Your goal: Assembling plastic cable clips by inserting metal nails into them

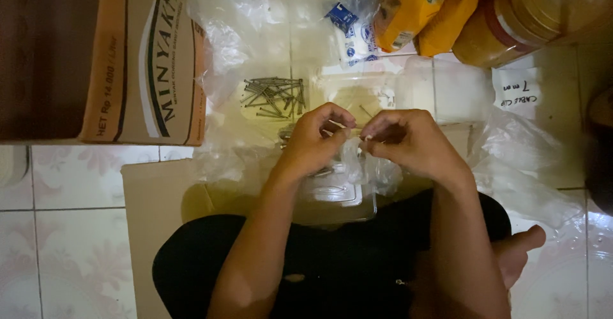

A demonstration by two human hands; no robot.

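My left hand [317,138] and my right hand [406,139] meet in front of me, fingertips pinched on the top of a small clear plastic bag [359,163] that hangs between them. Whether the bag holds anything is too dim to tell. Below the hands stands a clear plastic container [332,199] near my lap. Beyond my left hand lies a heap of grey nails [276,96] on clear plastic sheeting [249,38]. I sit on the floor with dark shorts and bare feet.
A brown cardboard box [143,57] stands at the upper left. Flat cardboard [153,197] lies on the tiled floor. At the back are yellow packets [421,6], a blue and white packet [352,31] and a large amber jar [530,12]. A white paper label [517,92] lies right.
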